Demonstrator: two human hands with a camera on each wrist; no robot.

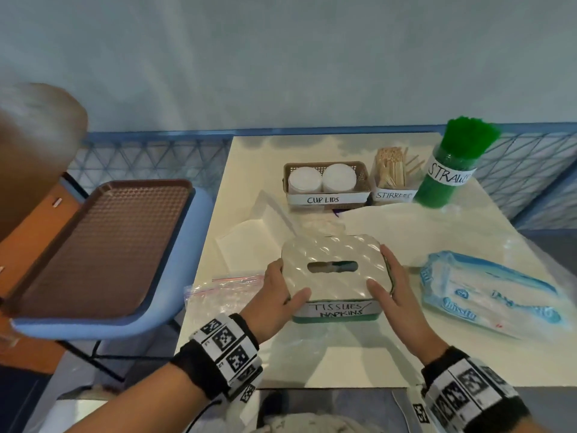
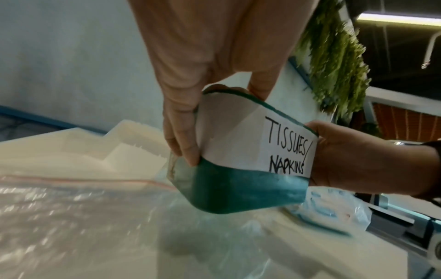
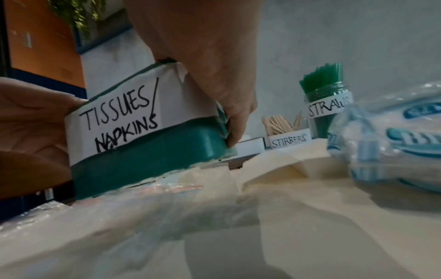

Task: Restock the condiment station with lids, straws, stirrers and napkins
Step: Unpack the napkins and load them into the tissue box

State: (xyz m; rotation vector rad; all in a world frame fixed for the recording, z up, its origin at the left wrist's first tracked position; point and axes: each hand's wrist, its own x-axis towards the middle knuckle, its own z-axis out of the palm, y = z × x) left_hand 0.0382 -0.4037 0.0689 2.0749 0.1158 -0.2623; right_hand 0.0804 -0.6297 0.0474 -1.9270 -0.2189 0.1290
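Note:
A green tissue box (image 1: 334, 276) with a shiny silver lid and a "TISSUES/NAPKINS" label sits near the table's front middle. My left hand (image 1: 281, 295) grips its left end and my right hand (image 1: 390, 285) grips its right end, thumbs on the lid. In the left wrist view the tissue box (image 2: 241, 169) looks tilted just over the plastic, held by my left hand (image 2: 186, 113). The right wrist view shows my right hand (image 3: 214, 66) round the box (image 3: 148, 154). At the back stand a cup lids basket (image 1: 326, 179), stirrers (image 1: 392, 173) and a straws jar (image 1: 446, 170).
An opened blue tissue pack (image 1: 487, 295) lies to the right of the box. An empty zip bag (image 1: 224, 289) lies to its left, with white paper (image 1: 249, 239) behind. A brown tray (image 1: 100, 245) rests on a blue chair left of the cream table (image 1: 343, 364).

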